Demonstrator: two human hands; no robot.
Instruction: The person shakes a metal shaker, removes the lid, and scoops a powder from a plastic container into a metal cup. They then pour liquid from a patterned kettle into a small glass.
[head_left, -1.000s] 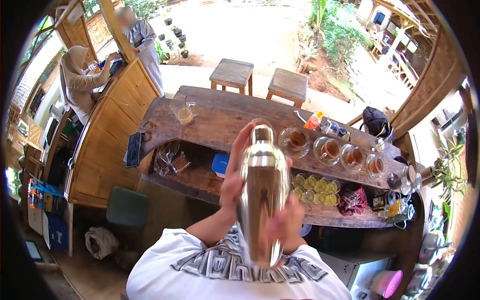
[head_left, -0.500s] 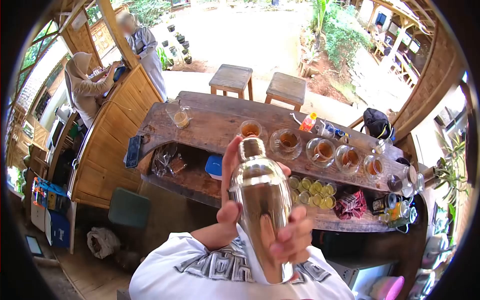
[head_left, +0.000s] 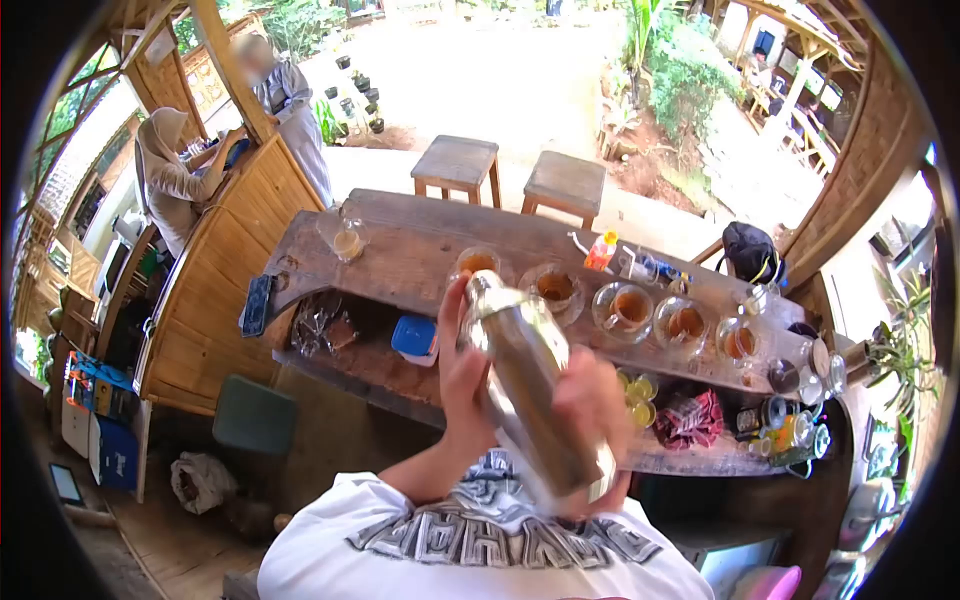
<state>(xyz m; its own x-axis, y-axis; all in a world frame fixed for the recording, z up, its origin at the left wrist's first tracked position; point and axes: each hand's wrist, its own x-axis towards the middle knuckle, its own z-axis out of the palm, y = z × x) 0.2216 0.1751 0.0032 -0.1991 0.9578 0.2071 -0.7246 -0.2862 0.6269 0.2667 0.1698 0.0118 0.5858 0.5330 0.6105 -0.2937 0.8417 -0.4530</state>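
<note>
A shiny metal cocktail shaker (head_left: 535, 385) is held up in front of my chest, tilted with its cap toward the upper left and blurred by motion. My left hand (head_left: 466, 380) is closed along its left side, near the cap end. On the lower right side, my right hand (head_left: 598, 410) wraps round the body, its fingers smeared. Beyond the shaker, several glass cups of brown drink, such as this cup (head_left: 628, 308) on a saucer, stand in a row on the wooden counter (head_left: 400, 232). One cup (head_left: 478, 262) sits just behind the shaker's cap.
A glass (head_left: 347, 244) of pale liquid and a phone (head_left: 258, 305) are at the counter's left. The lower shelf holds a blue-lidded box (head_left: 414, 338), small yellowish glasses (head_left: 640, 400) and a red cloth (head_left: 690, 420). Two people (head_left: 172, 180) are by the left partition; stools (head_left: 456, 165) stand beyond.
The shaker has tilted further and swung slightly, its base moving to the right and up. Both hands move with it and keep their hold. The view has shifted a little.
</note>
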